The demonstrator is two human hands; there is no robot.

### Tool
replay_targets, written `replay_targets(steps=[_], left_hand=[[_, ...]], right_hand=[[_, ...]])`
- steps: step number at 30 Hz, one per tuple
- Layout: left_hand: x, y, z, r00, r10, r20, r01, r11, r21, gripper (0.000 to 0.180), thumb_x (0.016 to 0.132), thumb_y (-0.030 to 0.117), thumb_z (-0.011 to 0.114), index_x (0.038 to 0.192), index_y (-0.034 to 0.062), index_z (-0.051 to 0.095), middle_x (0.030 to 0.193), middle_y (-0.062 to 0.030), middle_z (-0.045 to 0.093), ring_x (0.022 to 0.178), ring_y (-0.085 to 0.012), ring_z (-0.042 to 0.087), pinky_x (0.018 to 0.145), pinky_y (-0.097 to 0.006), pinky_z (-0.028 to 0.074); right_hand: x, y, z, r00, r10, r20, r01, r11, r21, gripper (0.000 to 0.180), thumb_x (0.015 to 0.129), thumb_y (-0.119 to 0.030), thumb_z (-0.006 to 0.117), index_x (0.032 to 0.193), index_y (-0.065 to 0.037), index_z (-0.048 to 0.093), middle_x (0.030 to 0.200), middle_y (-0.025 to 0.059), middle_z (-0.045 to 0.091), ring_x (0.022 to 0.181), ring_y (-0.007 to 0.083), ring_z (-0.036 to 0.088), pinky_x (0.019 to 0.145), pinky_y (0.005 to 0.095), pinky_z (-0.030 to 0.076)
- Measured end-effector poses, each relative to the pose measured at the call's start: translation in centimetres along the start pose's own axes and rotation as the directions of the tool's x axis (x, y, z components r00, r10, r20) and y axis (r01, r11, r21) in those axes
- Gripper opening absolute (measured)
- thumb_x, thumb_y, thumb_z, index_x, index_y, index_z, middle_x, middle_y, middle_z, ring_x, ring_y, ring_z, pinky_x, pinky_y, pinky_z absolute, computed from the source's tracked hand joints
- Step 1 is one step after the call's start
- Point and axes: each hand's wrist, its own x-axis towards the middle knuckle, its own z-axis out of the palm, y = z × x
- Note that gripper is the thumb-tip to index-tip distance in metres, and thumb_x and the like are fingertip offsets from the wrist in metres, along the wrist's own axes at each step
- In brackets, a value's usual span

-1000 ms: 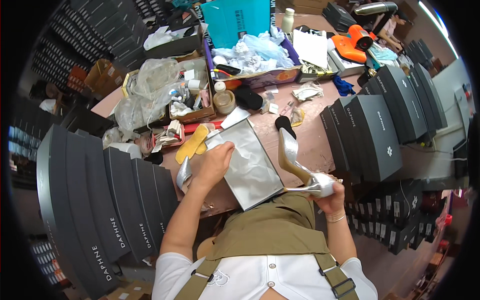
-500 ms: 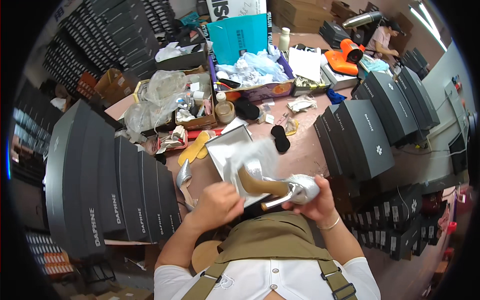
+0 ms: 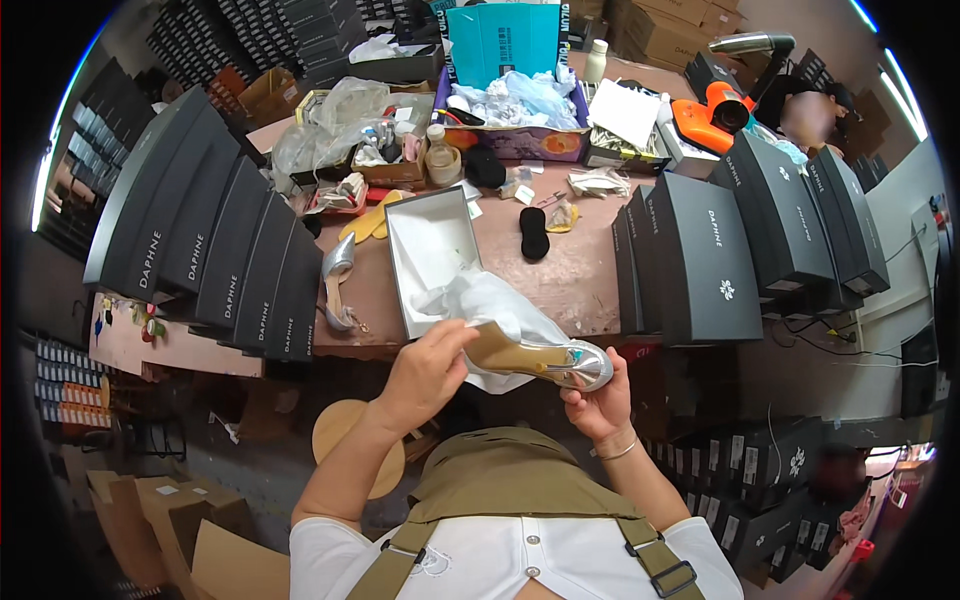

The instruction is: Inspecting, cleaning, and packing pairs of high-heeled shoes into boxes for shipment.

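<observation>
A silver high-heeled shoe is held sole-up in front of my body, its tan sole facing me. My right hand is closed around its heel end. At the toe, the fingers of my left hand pinch the edge; whether they also grip paper cannot be made out. White tissue paper lies just behind the shoe and spills from an open shoebox, white inside, at the table's front edge. To the left of that box rests a matching silver shoe.
Stacks of dark shoeboxes stand at the left and more shoeboxes at the right. Behind are yellow insoles, a black pad, a bottle, a purple carton of crumpled paper and an orange device. Another person sits far right.
My left hand has gone from a fist beside the shoe to its toe. The shoe has turned so its sole shows more. The tissue paper has settled lower, and the view has shifted.
</observation>
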Motion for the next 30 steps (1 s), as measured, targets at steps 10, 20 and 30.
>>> replay_targets(steps=[10,20,30], left_hand=[[-4.5,10.8,9.6,0.915,0.370,0.162,-0.302,0.893,-0.335,0.053,0.070,-0.007,0.061,0.122,-0.0007,0.056,0.127,-0.0156,0.056,0.084,-0.0241,0.068,0.068,-0.029,0.057],[-4.6,6.7,11.3,0.687,0.568,0.454,-0.277,0.782,-0.559,0.051,0.090,0.006,0.052,0.139,0.0081,0.039,0.138,-0.0170,0.045,0.106,-0.0325,0.060,0.089,-0.036,0.052],[-7.1,-30.0,-2.3,0.761,-0.518,-0.391,0.613,0.771,0.171,0.062,0.085,0.022,0.063,0.132,-0.0080,0.037,0.133,-0.0281,0.042,0.122,-0.0412,0.043,0.103,-0.042,0.036]], right_hand=[[-2.3,2.6,0.4,0.859,-0.381,0.342,0.202,-0.362,-0.910,0.046,0.092,-0.024,0.050,0.134,-0.007,0.043,0.132,0.0125,0.049,0.123,0.0244,0.047,0.107,0.0390,0.033],[1.1,-0.1,-4.4,0.822,-0.244,0.514,0.048,-0.871,-0.490,0.042,0.089,-0.020,0.050,0.128,-0.006,0.050,0.128,0.0149,0.053,0.119,0.0256,0.050,0.103,0.0387,0.037],[12.7,-7.0,-4.9,0.932,-0.154,-0.328,-0.175,-0.984,-0.035,0.023,0.085,-0.020,0.055,0.098,-0.004,0.066,0.100,0.0220,0.064,0.091,0.0354,0.062,0.079,0.0432,0.049]])
